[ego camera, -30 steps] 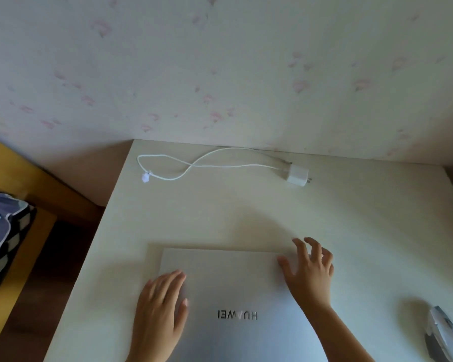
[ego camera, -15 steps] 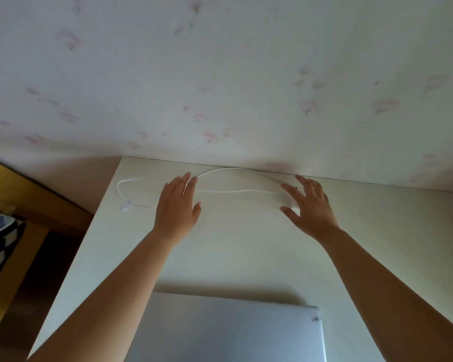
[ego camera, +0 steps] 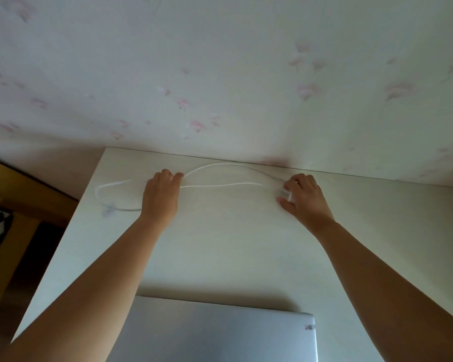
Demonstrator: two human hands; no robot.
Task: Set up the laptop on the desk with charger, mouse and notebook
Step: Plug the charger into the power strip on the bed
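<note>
Your right hand (ego camera: 302, 197) curls its fingers around the white charger plug (ego camera: 285, 193) at the back of the tabletop (ego camera: 220, 244); your left hand (ego camera: 161, 197) pinches the looped cable (ego camera: 220, 184). Lift both together so the cable doesn't snag, then bring them toward the closed laptop (ego camera: 220, 333) near you.

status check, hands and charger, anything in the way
Left hand grips charger cable. Right hand grips charger brick. Laptop shut, near edge. Nothing in the way.

Pale desk (ego camera: 220, 246) bearing closed laptop (ego camera: 220, 333) and charger cable (ego camera: 220, 184).
</note>
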